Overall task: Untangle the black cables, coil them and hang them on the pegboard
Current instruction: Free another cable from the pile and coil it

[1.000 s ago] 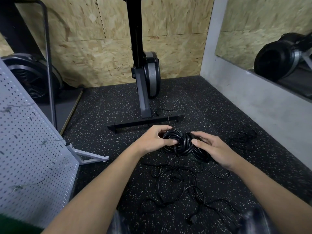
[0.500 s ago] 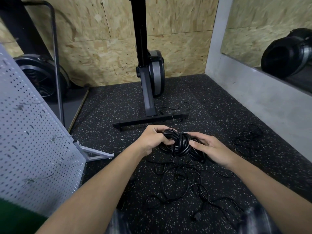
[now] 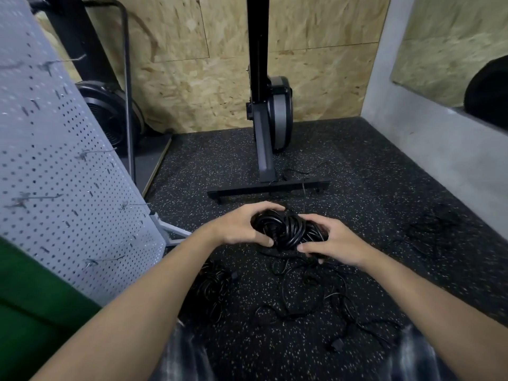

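Coiled cable bundle [image 3: 288,231] is held low over the floor, gripped at either end by the left hand [image 3: 242,229] and right hand [image 3: 332,243], fingers curled round it. Loose cables [image 3: 310,295] lie tangled on the floor beneath; the pegboard [image 3: 55,174] stands at left. Risk judged: the coil could spring apart if one grip is loosened, or be snagged by the tangle when lifted.

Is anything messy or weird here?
Yes. Loose cables sprawl tangled on the floor, with a left clump and a right clump too. Only the bundle in the left hand and right hand looks coiled.
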Tool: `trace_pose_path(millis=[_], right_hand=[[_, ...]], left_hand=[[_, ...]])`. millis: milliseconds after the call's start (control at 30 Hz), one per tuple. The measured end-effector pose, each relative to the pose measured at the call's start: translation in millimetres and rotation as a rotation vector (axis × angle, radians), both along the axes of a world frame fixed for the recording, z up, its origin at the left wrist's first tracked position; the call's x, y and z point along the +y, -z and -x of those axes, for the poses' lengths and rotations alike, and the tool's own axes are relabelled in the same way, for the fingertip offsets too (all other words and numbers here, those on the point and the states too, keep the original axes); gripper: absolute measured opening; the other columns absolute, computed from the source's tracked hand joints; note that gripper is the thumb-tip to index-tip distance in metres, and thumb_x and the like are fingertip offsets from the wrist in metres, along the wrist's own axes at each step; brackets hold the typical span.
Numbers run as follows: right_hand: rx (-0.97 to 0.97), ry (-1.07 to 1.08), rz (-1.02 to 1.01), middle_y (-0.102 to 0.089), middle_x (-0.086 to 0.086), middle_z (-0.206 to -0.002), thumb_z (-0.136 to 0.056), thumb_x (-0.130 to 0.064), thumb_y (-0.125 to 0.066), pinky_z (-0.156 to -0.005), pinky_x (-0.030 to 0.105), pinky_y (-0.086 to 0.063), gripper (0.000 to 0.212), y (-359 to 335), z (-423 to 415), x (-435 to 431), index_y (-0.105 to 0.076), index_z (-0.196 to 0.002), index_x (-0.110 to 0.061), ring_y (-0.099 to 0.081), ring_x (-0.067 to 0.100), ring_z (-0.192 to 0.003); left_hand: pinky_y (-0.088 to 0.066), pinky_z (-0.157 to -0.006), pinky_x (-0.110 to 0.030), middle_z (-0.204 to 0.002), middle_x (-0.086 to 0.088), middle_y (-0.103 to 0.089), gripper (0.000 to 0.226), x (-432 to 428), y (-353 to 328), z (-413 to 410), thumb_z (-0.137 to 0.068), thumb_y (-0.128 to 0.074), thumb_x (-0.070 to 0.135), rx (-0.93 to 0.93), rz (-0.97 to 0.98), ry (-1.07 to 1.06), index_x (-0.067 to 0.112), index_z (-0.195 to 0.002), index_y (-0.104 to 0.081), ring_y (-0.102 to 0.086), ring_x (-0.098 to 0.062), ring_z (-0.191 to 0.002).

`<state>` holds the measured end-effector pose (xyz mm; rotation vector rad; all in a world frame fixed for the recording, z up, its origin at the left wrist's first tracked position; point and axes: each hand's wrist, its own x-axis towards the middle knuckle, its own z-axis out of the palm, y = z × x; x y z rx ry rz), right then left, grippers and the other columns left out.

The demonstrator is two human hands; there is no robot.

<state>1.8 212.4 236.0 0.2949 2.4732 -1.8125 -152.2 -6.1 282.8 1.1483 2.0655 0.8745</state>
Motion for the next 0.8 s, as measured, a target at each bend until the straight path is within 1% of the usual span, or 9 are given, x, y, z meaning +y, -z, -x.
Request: trace_pose_path(millis=[67, 133, 200, 300, 400, 533, 667, 733, 800], right_hand=[[-0.008, -0.005, 0.021, -0.075, 0.009, -0.108, -0.081, -0.007, -0.086, -0.061, 0.035, -0.058, 0.072, 0, 6, -8, -0.056, -0.144, -0.027, -0.074, 0.026, -0.082], [-0.012, -0.01, 0.043, -0.076, 0.011, -0.105, -0.082, -0.004, -0.085, -0.061, 0.035, -0.058, 0.07, -1, 15, -14, -0.057, -0.143, -0.024, -0.076, 0.032, -0.085], [-0.016, -0.02, 0.056, -0.077, 0.011, -0.105, -0.081, -0.004, -0.086, -0.062, 0.035, -0.059, 0.069, -1, 27, -19, -0.059, -0.142, -0.024, -0.076, 0.035, -0.091], [-0.017, -0.04, 0.056, -0.071, 0.012, -0.12, -0.076, -0.01, -0.091, -0.067, 0.038, -0.062, 0.069, -2, 50, -33, -0.064, -0.136, -0.031, -0.076, 0.03, -0.096], [-0.007, -0.06, 0.064, -0.068, 0.009, -0.127, -0.077, -0.008, -0.09, -0.073, 0.038, -0.064, 0.07, 0, 74, -49, -0.062, -0.138, -0.029, -0.074, 0.022, -0.105], [-0.043, -0.016, 0.035, -0.06, 0.007, -0.137, -0.075, -0.008, -0.091, -0.097, 0.035, -0.058, 0.082, 20, 100, -59, -0.053, -0.145, -0.03, -0.07, 0.018, -0.112], [-0.168, -0.001, -0.014, -0.058, 0.009, -0.137, -0.078, -0.007, -0.089, -0.097, 0.039, -0.056, 0.094, 58, 117, -75, -0.038, -0.156, -0.024, -0.066, 0.024, -0.116], [-0.237, -0.043, -0.055, -0.059, 0.008, -0.135, -0.08, -0.01, -0.089, -0.1, 0.044, -0.056, 0.094, 80, 122, -83, -0.036, -0.156, -0.025, -0.065, 0.024, -0.116], [-0.275, -0.097, -0.111, -0.059, 0.004, -0.134, -0.08, -0.018, -0.09, -0.101, 0.044, -0.056, 0.095, 99, 126, -89, -0.035, -0.158, -0.027, -0.067, 0.02, -0.112]], left_hand=[[-0.045, -0.111, -0.03, -0.138, 0.015, -0.058, 0.091, -12, 3, 3, -0.074, -0.093, 0.025, 0.116, 0.071, 0.038, 0.044, -0.148, -0.045, -0.056, -0.006, -0.127], [-0.042, -0.113, -0.037, -0.139, 0.01, -0.055, 0.1, -20, 7, 7, -0.068, -0.096, 0.035, 0.319, 0.128, 0.046, 0.047, -0.149, -0.04, -0.05, -0.013, -0.131], [-0.043, -0.113, -0.042, -0.136, 0.008, -0.056, 0.099, -31, 10, 15, -0.066, -0.094, 0.046, 0.495, 0.116, 0.039, 0.046, -0.148, -0.039, -0.05, -0.016, -0.13], [-0.047, -0.109, -0.039, -0.131, 0.01, -0.063, 0.091, -53, 10, 29, -0.066, -0.09, 0.054, 0.629, 0.087, 0.025, 0.038, -0.145, -0.048, -0.057, -0.01, -0.123], [-0.052, -0.104, -0.035, -0.126, 0.013, -0.068, 0.084, -79, 17, 44, -0.064, -0.089, 0.052, 0.602, 0.068, -0.075, 0.034, -0.139, -0.057, -0.062, -0.005, -0.116], [-0.056, -0.099, -0.037, -0.115, 0.012, -0.074, 0.078, -121, 46, 53, -0.063, -0.095, 0.042, 0.462, 0.026, -0.312, 0.029, -0.134, -0.065, -0.069, -0.005, -0.105], [-0.057, -0.099, -0.033, -0.111, 0.008, -0.076, 0.078, -158, 83, 56, -0.064, -0.097, 0.045, 0.356, 0.072, -0.536, 0.022, -0.133, -0.069, -0.069, -0.005, -0.099], [-0.058, -0.094, -0.029, -0.104, 0.007, -0.078, 0.07, -171, 102, 54, -0.064, -0.098, 0.042, 0.317, 0.081, -0.65, 0.022, -0.126, -0.074, -0.07, -0.004, -0.092], [-0.055, -0.087, -0.022, -0.105, 0.006, -0.078, 0.068, -180, 119, 53, -0.064, -0.098, 0.044, 0.299, 0.108, -0.753, 0.025, -0.124, -0.075, -0.069, -0.004, -0.089]])
